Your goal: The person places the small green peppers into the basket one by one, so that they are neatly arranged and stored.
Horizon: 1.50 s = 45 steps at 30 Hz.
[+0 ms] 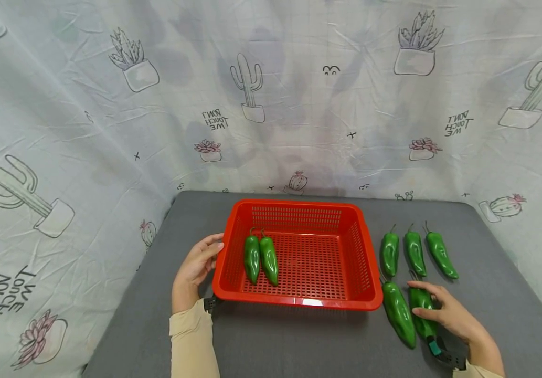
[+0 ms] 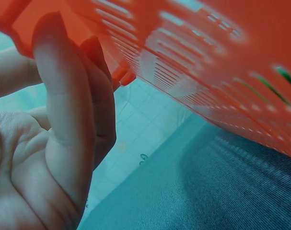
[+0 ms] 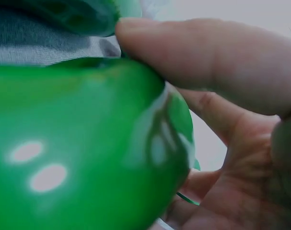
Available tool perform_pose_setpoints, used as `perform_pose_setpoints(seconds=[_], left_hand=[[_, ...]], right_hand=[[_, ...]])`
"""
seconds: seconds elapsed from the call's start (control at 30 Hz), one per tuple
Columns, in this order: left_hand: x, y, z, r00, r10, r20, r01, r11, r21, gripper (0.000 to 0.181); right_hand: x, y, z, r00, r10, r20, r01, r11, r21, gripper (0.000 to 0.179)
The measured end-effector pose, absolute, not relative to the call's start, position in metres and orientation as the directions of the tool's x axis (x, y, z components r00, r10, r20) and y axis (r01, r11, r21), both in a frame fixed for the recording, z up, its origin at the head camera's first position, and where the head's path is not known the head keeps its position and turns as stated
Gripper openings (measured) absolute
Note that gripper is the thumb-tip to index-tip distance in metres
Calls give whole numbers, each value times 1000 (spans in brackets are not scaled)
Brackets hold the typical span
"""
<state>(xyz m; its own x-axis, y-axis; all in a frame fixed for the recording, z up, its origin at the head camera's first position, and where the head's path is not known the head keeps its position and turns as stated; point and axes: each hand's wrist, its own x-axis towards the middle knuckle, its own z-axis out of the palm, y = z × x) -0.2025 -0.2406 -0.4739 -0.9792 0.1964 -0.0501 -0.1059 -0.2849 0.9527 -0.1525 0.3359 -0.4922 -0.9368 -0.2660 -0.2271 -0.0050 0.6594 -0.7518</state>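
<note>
A red plastic basket [image 1: 299, 303] with slotted walls stands in the middle, two green chili peppers [image 1: 268, 261] lying side by side at its left. My left hand [image 1: 199, 265] holds the basket's left rim; in the left wrist view its curled fingers [image 2: 64, 96] hook at the red edge [image 2: 121, 76]. At the lower right, my right hand [image 1: 445, 310] grips a green chili pepper [image 1: 422, 299] from above, thumb on one side and fingers on the other. The right wrist view shows this glossy pepper [image 3: 87, 143] close up, the thumb [image 3: 193, 52] against it.
Another green chili pepper [image 1: 399, 315] lies between the basket and my right hand. Farther back on the grey table [image 1: 289, 341] are three more peppers in a row, one of them [image 1: 390, 254] close to the basket's right side. A patterned cloth [image 1: 289, 94] hangs behind and at both sides.
</note>
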Motion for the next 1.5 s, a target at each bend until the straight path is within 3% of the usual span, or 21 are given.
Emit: perform_pose_setpoints(seconds=[0.27,0.63,0.9,1.5], left_hand=[[-203,-240,-475,-980,194,-47,-102,-284,953,29],[-202,-240,-473,-980,190,-57,-109,-278,954,30],[-202,-240,-473,-980,189,-57,-108,-270,957,30],[-202,-240,-469,-978,199,-70,-123,-266,956,39]], right_hand=[[-150,339,-494,-939,-235,-249,44,639,-768,64],[-144,337,-496,-960,-226,-162,-15,625,-780,60],[-143,336,-487,-954,-228,-198,34,571,-820,63],[-147,333,-459,-975,-215,-56,-75,555,-828,60]])
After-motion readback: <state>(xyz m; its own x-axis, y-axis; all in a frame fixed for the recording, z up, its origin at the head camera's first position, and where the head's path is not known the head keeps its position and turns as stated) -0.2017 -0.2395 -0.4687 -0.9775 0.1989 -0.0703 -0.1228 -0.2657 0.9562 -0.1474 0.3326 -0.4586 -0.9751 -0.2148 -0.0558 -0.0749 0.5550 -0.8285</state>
